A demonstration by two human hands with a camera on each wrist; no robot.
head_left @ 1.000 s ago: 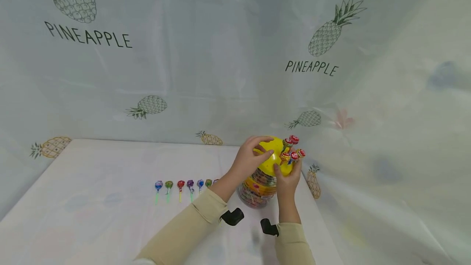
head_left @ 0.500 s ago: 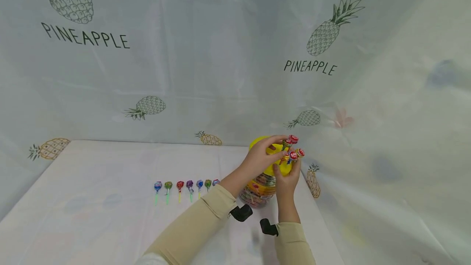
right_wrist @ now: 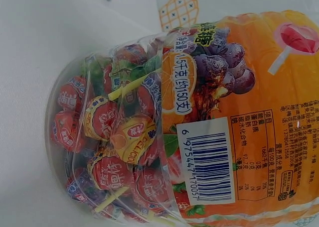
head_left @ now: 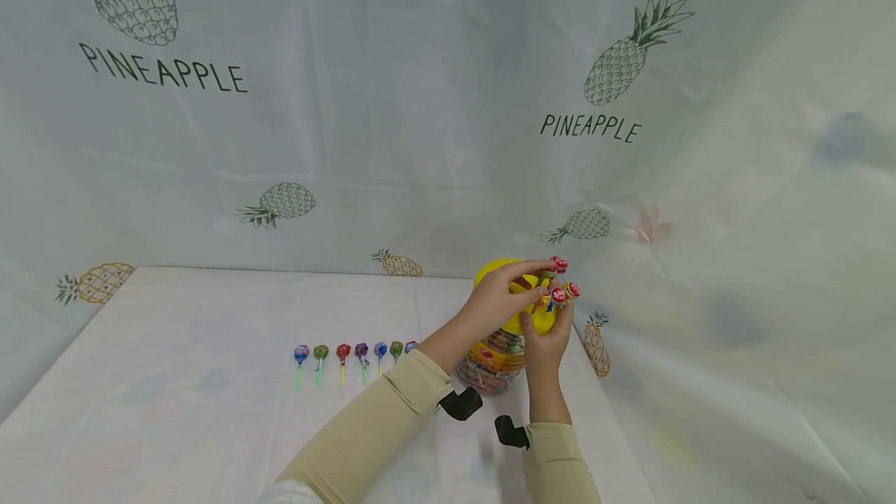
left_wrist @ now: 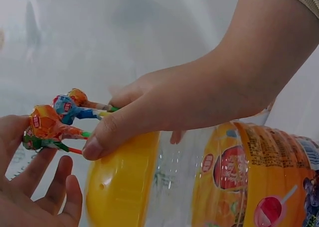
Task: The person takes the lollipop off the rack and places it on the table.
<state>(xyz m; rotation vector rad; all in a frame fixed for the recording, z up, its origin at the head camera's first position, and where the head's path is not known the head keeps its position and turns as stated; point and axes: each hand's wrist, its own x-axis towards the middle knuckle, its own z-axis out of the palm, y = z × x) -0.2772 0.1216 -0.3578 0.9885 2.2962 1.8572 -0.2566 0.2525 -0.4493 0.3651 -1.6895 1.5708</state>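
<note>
A clear plastic candy jar (head_left: 490,368), orange-labelled and packed with wrapped lollipops, stands on the table under a yellow lid (left_wrist: 122,179). Several lollipops (head_left: 558,295) rise from the lid's right side, heads up. My left hand (head_left: 495,300) reaches over the lid, thumb and index finger around the sticks of these lollipops (left_wrist: 45,118). The stick ends are hidden behind the left thumb. At the jar's right side is my right hand (head_left: 546,348), its thumb against the lid. In the left wrist view the right fingers (left_wrist: 40,174) spread loosely beside the lollipop heads.
Left of the jar, several lollipops (head_left: 343,351) lie in a row on the white table (head_left: 210,317), the right end partly covered by the left arm. A pineapple-print sheet (head_left: 420,99) hangs behind. Black wrist mounts (head_left: 460,404) sit at both cuffs.
My left hand has moved right across the lid, from beside the lollipops to around them, then stayed there. The right hand and jar have hardly moved.
</note>
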